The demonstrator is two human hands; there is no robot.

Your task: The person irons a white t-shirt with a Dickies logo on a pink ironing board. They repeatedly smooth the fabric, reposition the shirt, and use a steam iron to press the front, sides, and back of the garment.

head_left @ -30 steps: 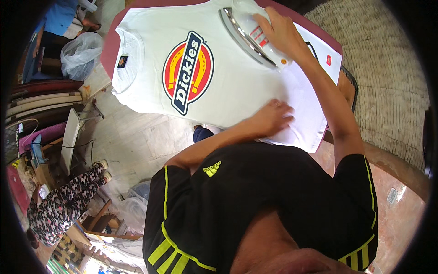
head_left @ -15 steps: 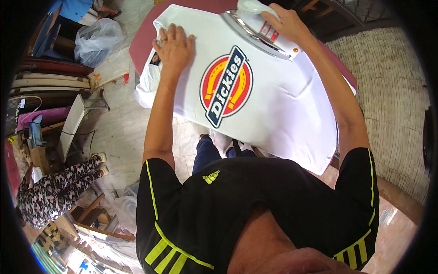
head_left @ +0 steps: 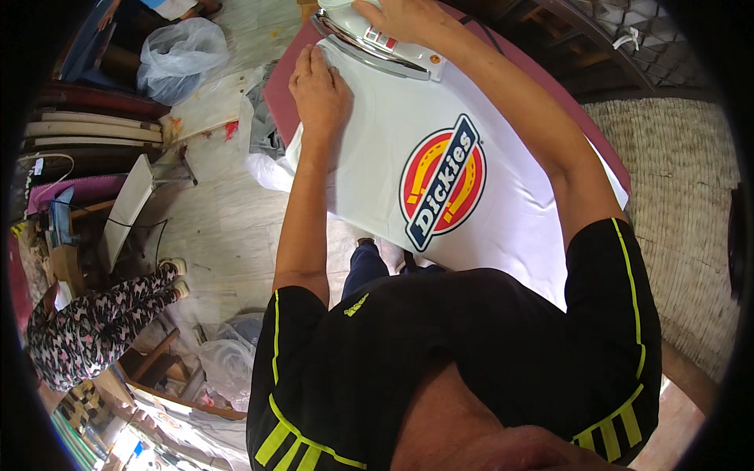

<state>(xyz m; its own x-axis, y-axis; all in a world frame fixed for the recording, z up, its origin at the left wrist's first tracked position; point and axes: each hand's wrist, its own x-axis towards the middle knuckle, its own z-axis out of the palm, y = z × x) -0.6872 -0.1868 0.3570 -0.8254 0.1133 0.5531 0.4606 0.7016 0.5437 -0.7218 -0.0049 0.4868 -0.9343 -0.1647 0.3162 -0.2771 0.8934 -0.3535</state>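
Note:
A white T-shirt (head_left: pixel 367 169) lies spread over a maroon padded ironing board (head_left: pixel 601 153), with a round red and yellow printed emblem (head_left: pixel 444 182) facing up. My right hand (head_left: pixel 402 17) is closed round the handle of a white iron with a chrome lower edge (head_left: pixel 397 61). The iron rests at the far part of the shirt, its handle partly cut off by the picture's top. My left hand (head_left: pixel 320 93) lies flat on the shirt's left edge, fingers stretched out, just left of the iron. Some of the shirt hangs off the board's left side.
On the right lies a woven mat-like surface (head_left: pixel 667 212). A clear plastic bag (head_left: pixel 181 59) sits on the floor at the far left, near stacked boards (head_left: pixel 90 129). A person in patterned trousers (head_left: pixel 94 334) is at the left; another person's feet show at the top left.
The iron has moved left and away, close to my left hand. In the picture, the shirt's emblem sits lower and further right. My left hand stays flat at the shirt's left edge.

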